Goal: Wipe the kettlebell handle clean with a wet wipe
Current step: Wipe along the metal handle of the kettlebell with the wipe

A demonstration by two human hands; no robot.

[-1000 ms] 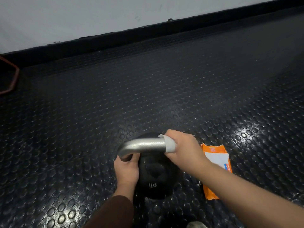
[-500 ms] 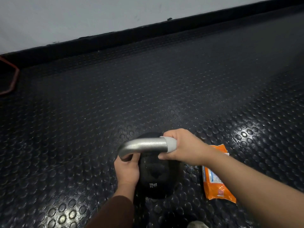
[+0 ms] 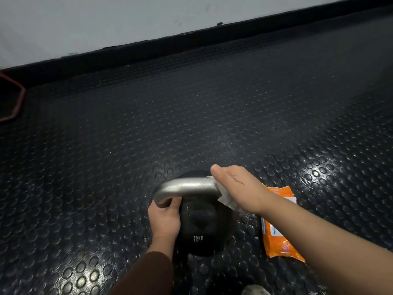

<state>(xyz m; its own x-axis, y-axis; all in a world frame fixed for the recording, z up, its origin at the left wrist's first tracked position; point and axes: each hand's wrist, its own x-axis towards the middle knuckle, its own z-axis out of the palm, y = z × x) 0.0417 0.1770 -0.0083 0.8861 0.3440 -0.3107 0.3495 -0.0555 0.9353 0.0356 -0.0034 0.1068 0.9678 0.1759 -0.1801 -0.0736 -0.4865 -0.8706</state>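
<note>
Kettlebell [image 3: 198, 228], black and marked 12 kg, stands on the studded rubber floor [image 3: 106, 156] in the lower middle of the frame, its grey metal handle [image 3: 186, 187] arching across the top. The right hand [image 3: 236, 186] is closed over the handle's right end, pressing a white wet wipe [image 3: 228, 199] against the metal, one corner of the wipe hanging loose below the palm. The left hand [image 3: 164, 220] wraps the handle's left leg where it meets the ball. An orange wipe packet [image 3: 278, 237] lies on the floor just right of the kettlebell, partly hidden by the right forearm.
</note>
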